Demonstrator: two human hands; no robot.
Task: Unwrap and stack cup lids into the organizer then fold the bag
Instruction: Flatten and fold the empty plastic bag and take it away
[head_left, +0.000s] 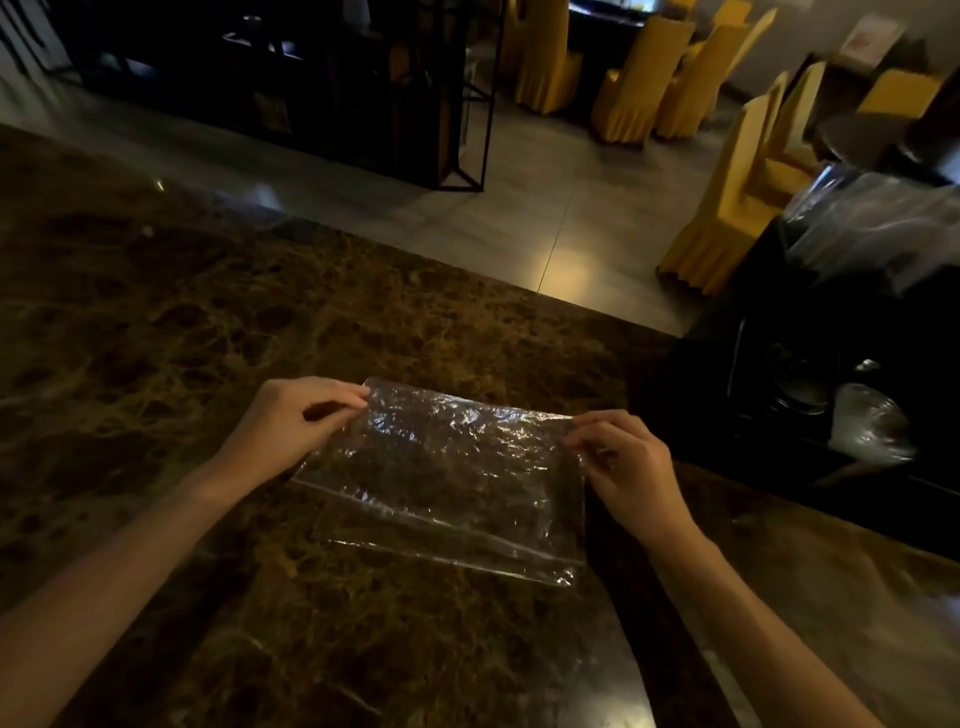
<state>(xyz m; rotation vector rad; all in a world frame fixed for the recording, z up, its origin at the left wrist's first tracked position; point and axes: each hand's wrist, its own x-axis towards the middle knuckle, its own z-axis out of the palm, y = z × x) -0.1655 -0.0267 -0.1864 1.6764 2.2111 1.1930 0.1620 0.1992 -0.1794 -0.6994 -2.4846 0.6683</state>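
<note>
A crinkled clear plastic bag (441, 478) lies flat and empty on a brown marble counter (156, 338), no print legible on it. The left hand (291, 421) pinches its far left corner between thumb and fingertips; the right hand (623, 467) pinches the far right corner likewise. Right of the counter, a black organizer (810, 374) holds clear lids (867, 426). Yellow-covered chairs (727, 208) stand beyond.

Both forearms bare, reaching fwd from the lower corners, converging. Left hand (291, 415): knuckles up, thumb + forefinger pinching the far-left corner of the clear bag (447, 478), other fingers curled under. Right hand (626, 462): well apart to the right, same pinch on the far-right corner, wrist bent slightly inward. Far edge lifted between the hands.
</note>
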